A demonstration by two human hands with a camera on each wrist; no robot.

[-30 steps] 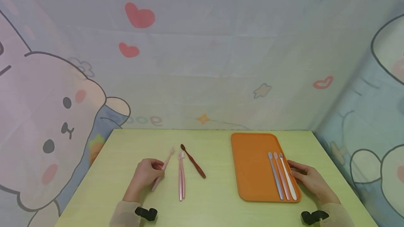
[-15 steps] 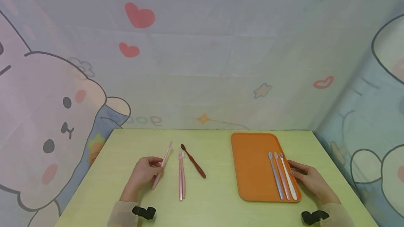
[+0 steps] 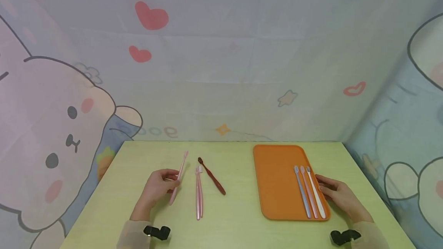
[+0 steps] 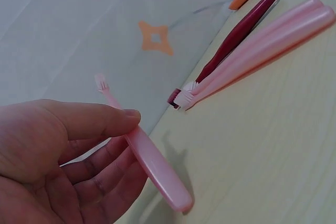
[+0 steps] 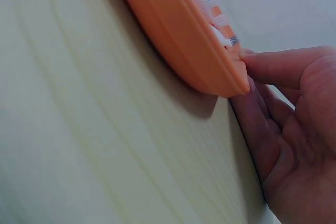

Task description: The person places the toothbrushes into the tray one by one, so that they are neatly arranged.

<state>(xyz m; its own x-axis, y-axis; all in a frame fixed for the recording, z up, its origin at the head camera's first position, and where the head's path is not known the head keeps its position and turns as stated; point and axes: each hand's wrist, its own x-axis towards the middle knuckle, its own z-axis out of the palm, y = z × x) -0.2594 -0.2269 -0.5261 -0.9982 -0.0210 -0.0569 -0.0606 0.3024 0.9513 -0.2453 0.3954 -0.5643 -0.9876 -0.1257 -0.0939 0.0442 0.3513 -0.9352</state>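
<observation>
My left hand (image 3: 155, 188) pinches a pink toothbrush (image 3: 182, 166) between thumb and fingers, above the left part of the table. In the left wrist view its handle (image 4: 157, 169) slants down to the right and the bristles point up. Two pink toothbrushes (image 3: 198, 201) lie close together to the right of that hand, with a dark red toothbrush (image 3: 215, 181) beside them. My right hand (image 3: 342, 200) grips the right rim of an orange tray (image 3: 277, 187), the thumb on the edge and the other fingers at its outer side and underside.
On the tray's right side lie a blue toothbrush (image 3: 302, 193), a pink toothbrush (image 3: 311, 193) and a white toothbrush (image 3: 317, 197), side by side. The pale yellow table (image 3: 235, 233) ends at a printed cloth backdrop (image 3: 221, 68).
The left hand has moved slightly up and away with the pink toothbrush, which now stands steeper, head further back. The right hand and tray stay in place.
</observation>
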